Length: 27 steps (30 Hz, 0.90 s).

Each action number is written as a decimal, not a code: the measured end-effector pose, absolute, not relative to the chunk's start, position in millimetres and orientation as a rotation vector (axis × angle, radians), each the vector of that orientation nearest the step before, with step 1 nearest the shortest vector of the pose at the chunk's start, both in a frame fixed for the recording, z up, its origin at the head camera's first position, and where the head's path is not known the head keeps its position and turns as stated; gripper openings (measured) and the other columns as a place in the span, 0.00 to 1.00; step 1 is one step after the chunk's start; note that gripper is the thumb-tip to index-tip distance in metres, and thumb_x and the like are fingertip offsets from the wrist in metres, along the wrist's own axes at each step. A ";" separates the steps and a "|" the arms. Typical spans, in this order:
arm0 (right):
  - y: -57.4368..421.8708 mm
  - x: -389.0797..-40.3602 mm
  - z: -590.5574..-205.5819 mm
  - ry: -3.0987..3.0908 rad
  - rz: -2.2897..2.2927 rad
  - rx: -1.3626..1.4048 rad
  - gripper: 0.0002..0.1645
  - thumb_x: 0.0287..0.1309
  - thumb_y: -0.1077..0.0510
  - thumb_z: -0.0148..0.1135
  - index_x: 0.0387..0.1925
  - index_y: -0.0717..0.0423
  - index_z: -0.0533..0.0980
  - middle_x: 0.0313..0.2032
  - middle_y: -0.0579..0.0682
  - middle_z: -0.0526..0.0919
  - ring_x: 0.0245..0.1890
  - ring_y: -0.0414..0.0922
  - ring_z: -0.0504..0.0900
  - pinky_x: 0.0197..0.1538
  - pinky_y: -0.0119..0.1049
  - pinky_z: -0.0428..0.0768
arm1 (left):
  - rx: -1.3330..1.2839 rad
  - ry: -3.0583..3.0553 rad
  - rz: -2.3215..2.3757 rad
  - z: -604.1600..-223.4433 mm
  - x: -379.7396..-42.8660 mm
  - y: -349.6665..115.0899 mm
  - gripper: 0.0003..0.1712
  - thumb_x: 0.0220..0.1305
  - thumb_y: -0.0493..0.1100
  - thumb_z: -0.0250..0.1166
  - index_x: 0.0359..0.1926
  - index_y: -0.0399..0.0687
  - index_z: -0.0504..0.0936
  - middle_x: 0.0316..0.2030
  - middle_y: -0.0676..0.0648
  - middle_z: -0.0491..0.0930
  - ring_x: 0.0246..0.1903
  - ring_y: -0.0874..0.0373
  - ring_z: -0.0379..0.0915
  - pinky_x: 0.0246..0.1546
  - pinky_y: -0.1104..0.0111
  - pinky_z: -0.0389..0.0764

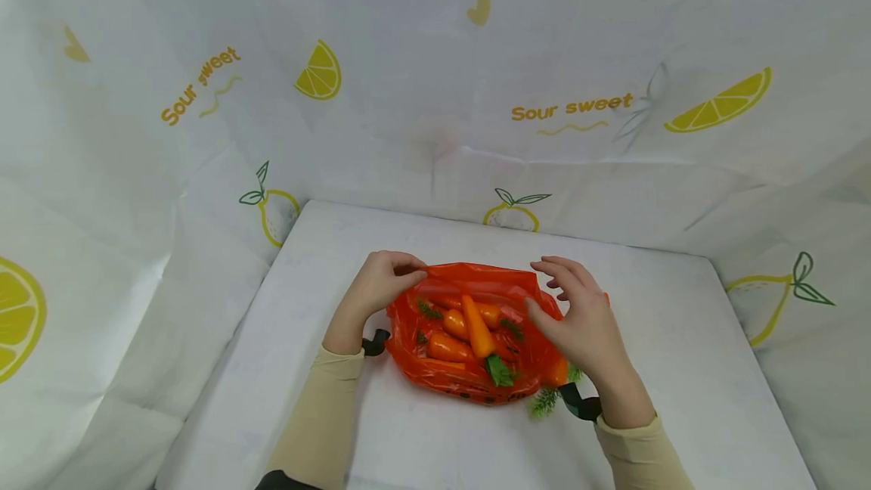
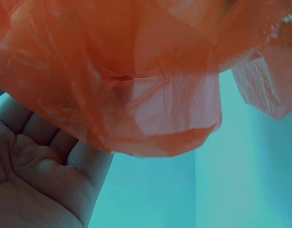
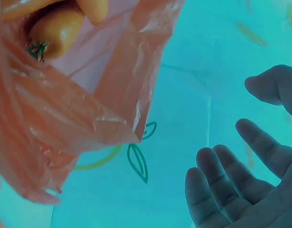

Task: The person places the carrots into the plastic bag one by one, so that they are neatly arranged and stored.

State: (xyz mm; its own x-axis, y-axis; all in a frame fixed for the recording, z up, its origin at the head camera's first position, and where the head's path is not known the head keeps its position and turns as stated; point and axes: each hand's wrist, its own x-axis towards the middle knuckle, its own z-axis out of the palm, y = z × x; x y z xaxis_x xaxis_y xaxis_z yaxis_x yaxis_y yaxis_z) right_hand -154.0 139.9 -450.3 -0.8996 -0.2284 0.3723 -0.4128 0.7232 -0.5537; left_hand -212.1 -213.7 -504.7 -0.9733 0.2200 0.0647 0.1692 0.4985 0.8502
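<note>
A thin red plastic bag (image 1: 435, 376) lies spread on the table with its mouth open upward. Several orange carrots (image 1: 478, 331) with green tops are piled inside it. My left hand (image 1: 374, 286) pinches the bag's upper left rim between thumb and fingers; in the left wrist view, the bag's film (image 2: 174, 109) covers those fingertips. Over the bag's right side hovers my right hand (image 1: 585, 320), its fingers spread and holding nothing. The right wrist view has that hand (image 3: 246, 185) apart from the bag's edge (image 3: 131, 109).
Green fronds (image 1: 544, 403) and an orange carrot end (image 1: 556, 373) show at the bag's lower right, beside the right wrist. The white table (image 1: 422, 445) is bordered at the back and sides by a white sheet (image 1: 408, 134) printed with lemons.
</note>
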 end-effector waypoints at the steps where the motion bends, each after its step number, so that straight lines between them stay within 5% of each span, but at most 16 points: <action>1: 141.8 -154.3 -450.3 -2.648 0.940 0.496 0.32 0.66 0.58 0.79 0.70 0.50 0.82 0.72 0.54 0.79 0.55 0.52 0.84 0.53 0.52 0.86 | 0.350 2.676 1.508 -504.8 -212.1 -213.9 0.08 0.77 0.46 0.73 0.50 0.54 0.96 0.46 0.53 0.93 0.46 0.56 0.87 0.54 0.54 0.90; 16: 174.9 -154.5 -458.9 -2.689 0.905 0.272 0.33 0.67 0.56 0.77 0.72 0.50 0.81 0.72 0.56 0.79 0.54 0.52 0.82 0.50 0.51 0.86 | 0.350 2.670 1.512 -505.0 -212.5 -214.3 0.08 0.77 0.47 0.73 0.50 0.54 0.96 0.45 0.53 0.93 0.46 0.56 0.87 0.54 0.54 0.90; 27: 192.1 -155.4 -471.4 -2.775 0.865 0.117 0.33 0.68 0.54 0.76 0.72 0.55 0.79 0.69 0.64 0.79 0.54 0.60 0.81 0.48 0.62 0.90 | 0.342 2.673 1.510 -506.1 -213.0 -215.2 0.08 0.77 0.47 0.73 0.49 0.54 0.96 0.45 0.53 0.93 0.45 0.56 0.87 0.53 0.55 0.90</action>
State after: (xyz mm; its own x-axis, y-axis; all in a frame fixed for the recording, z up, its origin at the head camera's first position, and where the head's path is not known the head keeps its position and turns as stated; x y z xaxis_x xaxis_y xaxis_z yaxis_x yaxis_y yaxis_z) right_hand -155.4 192.1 -471.4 -0.9700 -0.0072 0.2432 -0.1440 0.8225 -0.5502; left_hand -213.0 -215.2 -506.1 -0.9741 0.2173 0.0624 0.1656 0.4980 0.8512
